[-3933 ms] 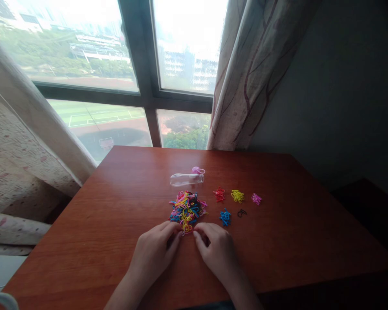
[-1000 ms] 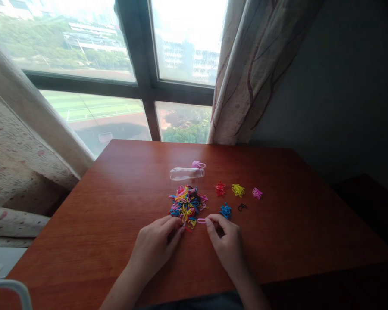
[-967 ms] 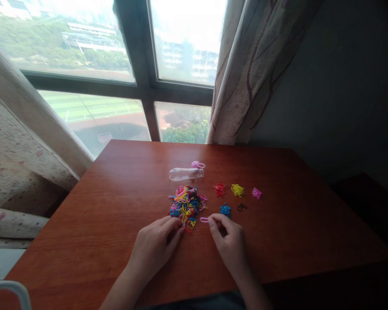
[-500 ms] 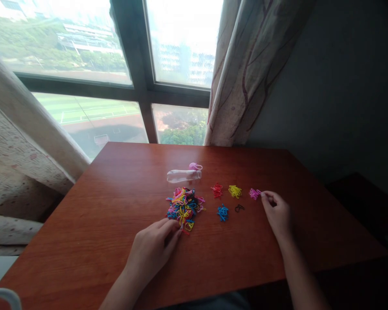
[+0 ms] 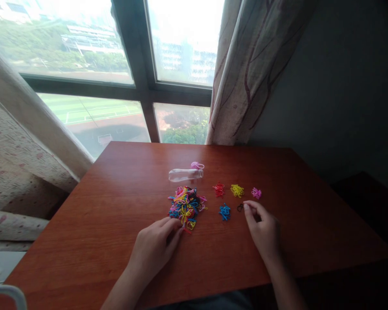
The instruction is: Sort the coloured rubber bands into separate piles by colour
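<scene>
A mixed heap of small coloured rubber bands lies on the brown table. At its near edge my left hand is closed, thumb and fingertips pinched at a pinkish band. Right of the heap are small separate piles: red bands, yellow bands, pink bands and blue bands. My right hand is closed in a pinch beside a few black bands; whatever its fingertips hold is too small to make out.
Behind the heap a clear plastic bottle lies on its side, with a pink looped cap beside its mouth. The table reaches the window, with curtains on both sides. A white curved object shows at lower left.
My right hand has moved left and nearer from the pink pile to the black bands. The left hand stays at the heap. The view has shifted slightly.
</scene>
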The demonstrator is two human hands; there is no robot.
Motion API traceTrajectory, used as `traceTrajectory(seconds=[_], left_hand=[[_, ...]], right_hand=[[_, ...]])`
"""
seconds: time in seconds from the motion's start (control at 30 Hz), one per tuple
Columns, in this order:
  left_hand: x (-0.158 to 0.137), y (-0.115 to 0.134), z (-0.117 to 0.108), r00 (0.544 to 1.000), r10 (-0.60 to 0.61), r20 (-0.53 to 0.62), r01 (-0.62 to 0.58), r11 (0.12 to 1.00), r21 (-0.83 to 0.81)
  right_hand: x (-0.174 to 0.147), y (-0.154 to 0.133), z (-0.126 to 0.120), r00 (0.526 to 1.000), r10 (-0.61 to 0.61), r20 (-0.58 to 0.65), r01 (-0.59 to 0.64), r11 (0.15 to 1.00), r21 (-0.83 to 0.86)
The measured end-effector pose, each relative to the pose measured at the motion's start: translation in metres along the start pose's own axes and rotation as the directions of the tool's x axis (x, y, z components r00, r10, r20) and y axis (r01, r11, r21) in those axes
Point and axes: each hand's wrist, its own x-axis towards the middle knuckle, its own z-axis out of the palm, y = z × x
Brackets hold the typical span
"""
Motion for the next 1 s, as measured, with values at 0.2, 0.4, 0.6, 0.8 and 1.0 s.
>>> traceTrajectory(seconds=[0.2, 0.4, 0.6, 0.8, 1.0], left_hand=[[0.0, 0.001, 0.0, 1.0, -0.008, 0.001, 0.008, 1.0, -0.003], [-0.002, -0.002, 0.002, 1.0, 0.007, -0.021, -0.007, 0.999, -0.035], [-0.003, -0.004, 0.004, 0.998, 0.036, -0.059, -0.039, 0.998, -0.043], [-0.003, -0.006, 0.006, 0.992, 0.091, -0.084, -0.092, 0.996, -0.004], [-0.001, -0.003, 0.007, 0.983, 0.164, -0.077, -0.16, 0.986, 0.053]], right_hand=[[-0.043, -0.051, 0.033, 0.96, -0.176, 0.219, 0.142, 0.977, 0.162], [-0.052, -0.063, 0.039, 0.882, -0.283, 0.377, 0.252, 0.959, 0.13], [-0.051, -0.06, 0.04, 0.883, -0.26, 0.391, 0.219, 0.965, 0.146], [-0.052, -0.06, 0.041, 0.885, -0.258, 0.388, 0.217, 0.965, 0.148], [-0.052, -0.061, 0.04, 0.882, -0.261, 0.392, 0.224, 0.965, 0.138]])
